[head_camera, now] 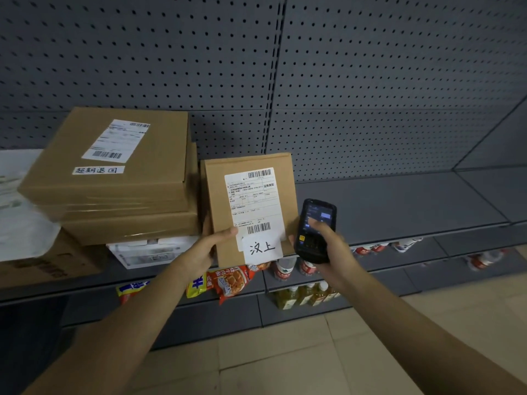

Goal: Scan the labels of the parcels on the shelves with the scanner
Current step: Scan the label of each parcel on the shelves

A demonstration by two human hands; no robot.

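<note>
Grey pegboard shelving (399,201); left hand (204,250) gripped flat brown cardboard parcel (248,206) upright, right hand (328,240) clutched black handheld scanner (313,229) beside its white label (253,201), off-aim, likely misread.

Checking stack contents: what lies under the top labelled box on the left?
Under the top box sits another brown box, then a white parcel. Anything deeper is hidden.
</note>
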